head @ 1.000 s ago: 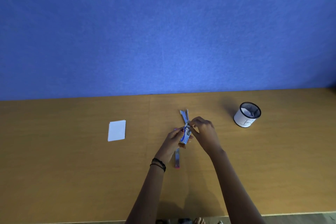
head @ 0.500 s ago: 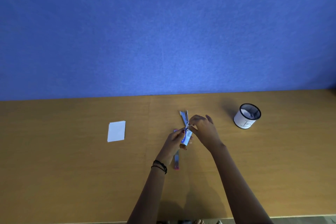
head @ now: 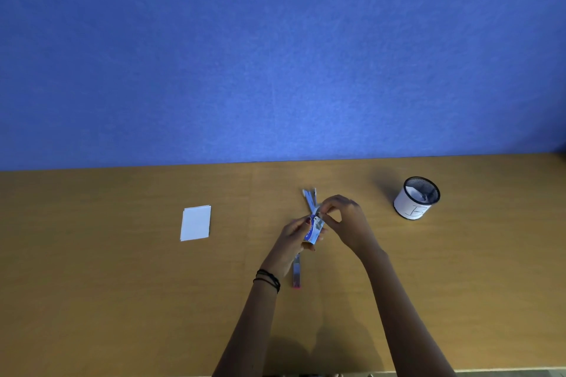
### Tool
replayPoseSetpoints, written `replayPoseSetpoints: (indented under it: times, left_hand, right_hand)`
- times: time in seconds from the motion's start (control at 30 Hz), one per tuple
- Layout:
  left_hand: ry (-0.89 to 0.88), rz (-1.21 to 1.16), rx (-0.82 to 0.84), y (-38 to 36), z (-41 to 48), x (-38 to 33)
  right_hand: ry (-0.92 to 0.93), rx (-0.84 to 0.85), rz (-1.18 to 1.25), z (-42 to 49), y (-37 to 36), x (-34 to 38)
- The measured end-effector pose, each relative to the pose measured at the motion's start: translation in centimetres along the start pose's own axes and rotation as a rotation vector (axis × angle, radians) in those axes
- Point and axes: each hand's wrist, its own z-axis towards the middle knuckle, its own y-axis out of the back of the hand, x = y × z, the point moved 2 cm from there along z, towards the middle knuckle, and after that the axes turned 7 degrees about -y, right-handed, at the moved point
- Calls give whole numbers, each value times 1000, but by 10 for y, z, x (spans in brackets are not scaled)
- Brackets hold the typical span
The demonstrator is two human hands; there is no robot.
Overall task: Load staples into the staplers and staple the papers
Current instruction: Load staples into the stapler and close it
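Desk (head: 122, 300), wooden, tan, backed by a blue wall (head: 275, 55). Near edge: two bare forearms reach in from the middle of it; black bands (head: 268, 280) sit on the left wrist. Middle of desk, nearest item: stapler (head: 296, 273), opened flat, its near arm with a pink tip pointing toward the near edge, the rest hidden under the hands. Above it: left hand (head: 291, 239), fingers closed around a small blue and white staple box (head: 314, 229), held tilted just over the desk. Right hand (head: 346, 225), just beside, thumb and forefinger pinched together at the box's upper end; whether they hold staples is too small to tell. Beyond the hands: second stapler (head: 311, 200), blue and grey, its opened arms pointing toward the far edge. Left of centre, well apart: papers (head: 196, 223), a white stack lying flat. Right, toward the far edge: cup (head: 416, 202), black mesh with a white label, upright.
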Motion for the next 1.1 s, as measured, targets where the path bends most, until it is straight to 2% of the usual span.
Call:
replayPoseSetpoints:
  times: [0.4,0.77,1.1]
  left_hand:
    - [-8,-41,24,-2,1,3]
    - [-21,-43,40,-2,-3,3]
    - [-3,-85,-11,-4,-5,1]
  right_hand:
    - [19,-16,24,-1,0,-3]
    - [31,-20,-117,-1,-5,-3]
    - [33,-64,-189,-6,-3,0]
